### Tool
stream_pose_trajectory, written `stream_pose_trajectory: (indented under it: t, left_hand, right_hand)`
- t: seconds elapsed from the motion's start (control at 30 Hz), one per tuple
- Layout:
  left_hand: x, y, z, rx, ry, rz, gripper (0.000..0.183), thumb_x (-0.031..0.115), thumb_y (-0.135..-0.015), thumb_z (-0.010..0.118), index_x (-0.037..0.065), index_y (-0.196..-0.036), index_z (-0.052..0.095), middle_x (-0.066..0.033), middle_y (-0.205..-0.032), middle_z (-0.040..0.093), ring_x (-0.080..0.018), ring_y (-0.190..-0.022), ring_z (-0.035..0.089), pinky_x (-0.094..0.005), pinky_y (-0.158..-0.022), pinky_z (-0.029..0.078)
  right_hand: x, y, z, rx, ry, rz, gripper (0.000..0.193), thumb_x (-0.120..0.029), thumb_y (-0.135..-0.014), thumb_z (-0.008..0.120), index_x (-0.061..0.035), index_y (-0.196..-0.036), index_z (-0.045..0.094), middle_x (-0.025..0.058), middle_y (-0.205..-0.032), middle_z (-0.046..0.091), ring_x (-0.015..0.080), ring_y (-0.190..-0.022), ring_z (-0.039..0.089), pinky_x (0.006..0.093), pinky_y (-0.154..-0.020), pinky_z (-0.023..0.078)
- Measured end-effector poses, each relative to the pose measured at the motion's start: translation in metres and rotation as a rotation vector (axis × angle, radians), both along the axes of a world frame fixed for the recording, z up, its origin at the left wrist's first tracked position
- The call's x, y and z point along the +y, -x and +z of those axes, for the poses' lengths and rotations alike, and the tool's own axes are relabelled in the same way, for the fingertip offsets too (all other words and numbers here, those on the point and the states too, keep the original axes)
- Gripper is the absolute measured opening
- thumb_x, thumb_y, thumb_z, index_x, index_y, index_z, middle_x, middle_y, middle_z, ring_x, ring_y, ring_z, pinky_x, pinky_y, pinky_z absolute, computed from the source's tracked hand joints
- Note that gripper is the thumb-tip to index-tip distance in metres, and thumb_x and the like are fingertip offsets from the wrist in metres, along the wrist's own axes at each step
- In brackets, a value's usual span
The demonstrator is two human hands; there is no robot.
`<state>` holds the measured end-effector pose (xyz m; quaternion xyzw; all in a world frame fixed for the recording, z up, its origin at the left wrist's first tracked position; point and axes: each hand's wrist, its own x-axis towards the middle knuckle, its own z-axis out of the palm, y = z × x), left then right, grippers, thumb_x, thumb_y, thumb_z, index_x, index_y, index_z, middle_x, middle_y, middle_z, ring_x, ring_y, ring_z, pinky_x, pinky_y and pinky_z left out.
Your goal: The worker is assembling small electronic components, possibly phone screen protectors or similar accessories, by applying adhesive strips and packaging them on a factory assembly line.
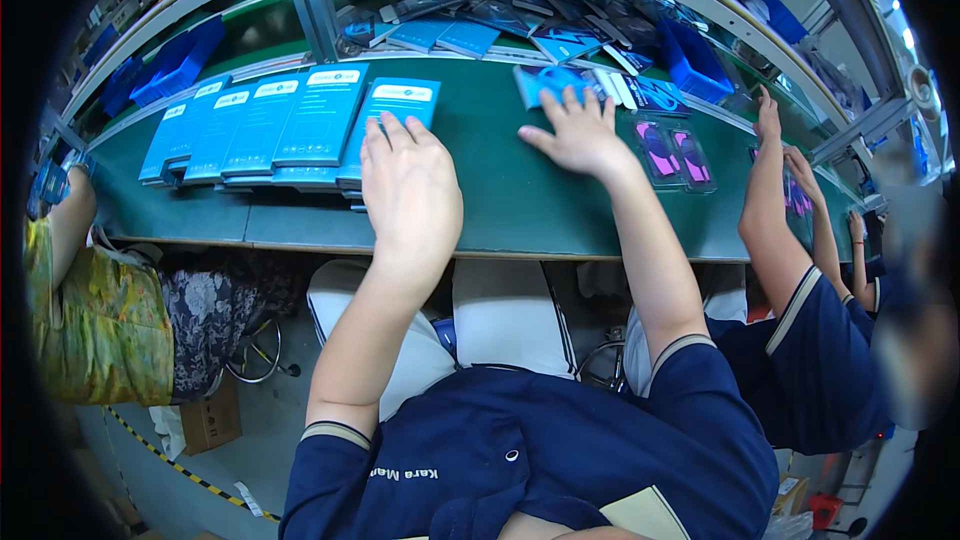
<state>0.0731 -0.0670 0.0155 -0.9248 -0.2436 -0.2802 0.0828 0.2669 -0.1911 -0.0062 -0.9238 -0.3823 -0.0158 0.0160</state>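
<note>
My left hand point(412, 190) rests with its fingers laid over the front of a flat blue box point(405, 105), the rightmost of a row of stacked boxes. The fingers are straight and the thumb is hidden. My right hand point(578, 135) is spread open, its fingertips at a blue package point(538, 86) at the back of the green table. Whether they touch it or hover just over it I cannot tell. Beside that hand lie clear plastic trays with pink-and-black pieces point(662, 155). Several more blue boxes point(250, 125) stand in overlapping stacks to the left.
A pile of dark and blue packages point(480, 5) fills the shelf behind the table point(330, 228). Blue bins point(695, 60) stand at its right end and to the left. A metal post point(308, 0) rises behind the boxes. Co-workers' arms point(765, 180) reach in at both sides.
</note>
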Motion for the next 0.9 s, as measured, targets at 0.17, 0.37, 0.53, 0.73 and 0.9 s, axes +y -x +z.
stream_pose_trajectory:
  t: [0.17,0.37,0.53,0.73,0.9]
  left_hand:
    - [-0.028,-0.002,-0.028,0.049,0.145,-0.440,0.066,0.041,-0.089,0.067,-0.004,-0.135,0.052,-0.0308,-0.141,0.048,-0.0415,-0.135,0.043,-0.0499,-0.116,0.029]
    - [-0.033,0.015,-0.027,0.281,0.111,-0.947,0.072,0.032,-0.077,0.080,0.009,-0.139,0.052,-0.0288,-0.138,0.051,-0.0390,-0.128,0.052,-0.0457,-0.108,0.041]
    - [-0.019,0.002,0.049,0.463,0.390,-0.856,0.030,0.023,-0.081,0.075,0.004,-0.104,0.072,-0.0157,-0.091,0.073,-0.0318,-0.083,0.070,-0.0400,-0.071,0.055]
    - [-0.017,-0.022,-0.013,0.363,0.343,-0.784,0.057,0.034,-0.087,0.069,-0.003,-0.129,0.060,-0.0203,-0.136,0.057,-0.0367,-0.128,0.051,-0.0450,-0.105,0.042]
    - [-0.030,-0.014,-0.028,0.345,0.280,-0.814,0.095,0.045,-0.064,0.081,-0.007,-0.137,0.050,-0.0244,-0.146,0.048,-0.0382,-0.140,0.040,-0.0522,-0.117,0.027]
  right_hand:
    - [-0.039,0.037,0.025,0.480,-0.544,0.236,0.041,-0.032,-0.101,0.053,-0.0098,-0.135,0.058,0.0176,-0.125,0.066,0.0330,-0.123,0.058,0.0514,-0.116,0.026]
    - [-0.131,-0.014,-0.054,-0.239,-0.476,-0.085,0.042,-0.026,-0.090,0.067,0.0028,-0.120,0.063,0.0261,-0.129,0.060,0.0444,-0.125,0.052,0.0467,-0.108,0.040]
    - [-0.124,0.055,-0.042,-0.226,-0.638,-0.130,0.034,-0.027,-0.073,0.083,-0.0079,-0.095,0.065,0.0137,-0.119,0.061,0.0366,-0.117,0.053,0.0450,-0.095,0.046]
    - [-0.140,0.043,-0.030,0.284,-0.984,-0.112,0.043,-0.027,-0.060,0.089,-0.0067,-0.087,0.062,0.0121,-0.106,0.066,0.0323,-0.102,0.059,0.0400,-0.090,0.047]
    - [-0.158,0.057,-0.032,0.195,-0.727,0.140,0.041,-0.031,-0.062,0.089,-0.0087,-0.082,0.061,0.0115,-0.119,0.067,0.0319,-0.111,0.056,0.0410,-0.097,0.043]
